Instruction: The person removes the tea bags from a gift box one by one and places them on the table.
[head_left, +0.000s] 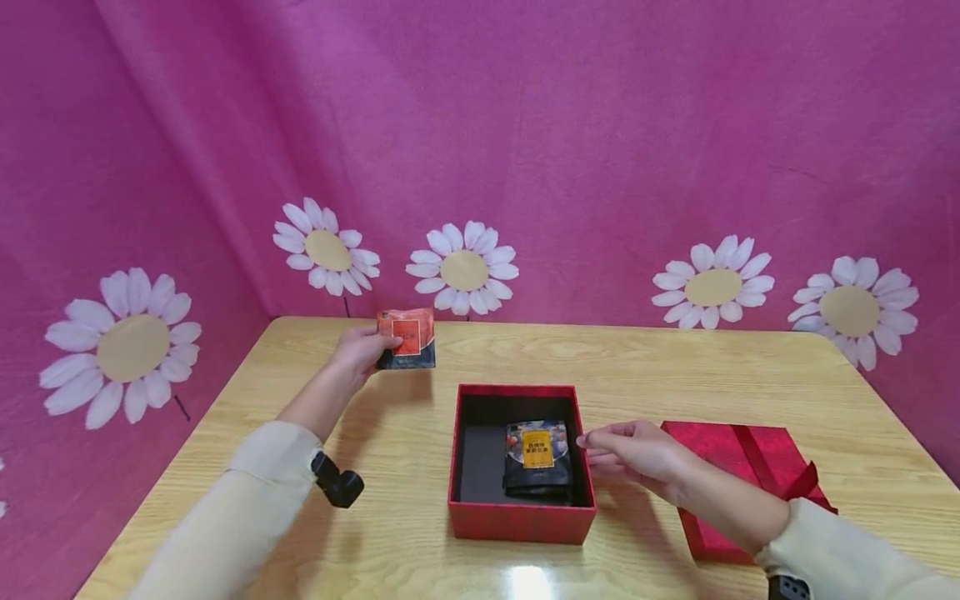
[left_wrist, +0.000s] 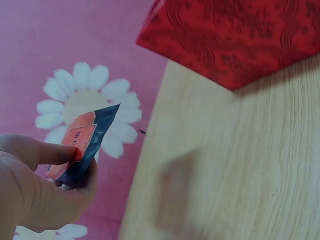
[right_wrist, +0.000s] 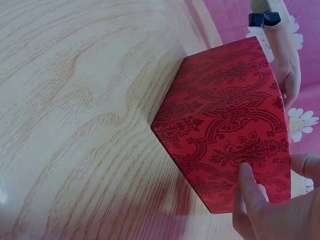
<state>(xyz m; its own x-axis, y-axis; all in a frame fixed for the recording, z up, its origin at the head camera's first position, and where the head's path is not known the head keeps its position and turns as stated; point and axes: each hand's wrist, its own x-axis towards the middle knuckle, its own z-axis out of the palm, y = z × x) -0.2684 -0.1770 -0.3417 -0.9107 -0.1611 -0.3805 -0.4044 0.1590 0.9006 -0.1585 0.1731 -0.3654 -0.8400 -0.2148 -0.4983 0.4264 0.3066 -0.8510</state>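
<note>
My left hand [head_left: 362, 348] pinches a small red-and-black packet [head_left: 407, 340] above the far left part of the table, thumb across its printed front. In the left wrist view the packet [left_wrist: 82, 145] appears tilted, clear of the tabletop. An open red gift box [head_left: 525, 523] with a dark interior stands in front of me. Inside it, toward the right wall, lies a black packet [head_left: 538, 467] with a yellow label. My right hand [head_left: 637, 454] grips the box's right wall, thumb at the rim and fingers against the patterned outside [right_wrist: 225, 115].
To the right, partly behind my right forearm, the red lid [head_left: 750, 467] with a ribbon lies on the wooden table [head_left: 615, 358]. A pink curtain [head_left: 525, 125] with large daisies borders the table at the back and sides.
</note>
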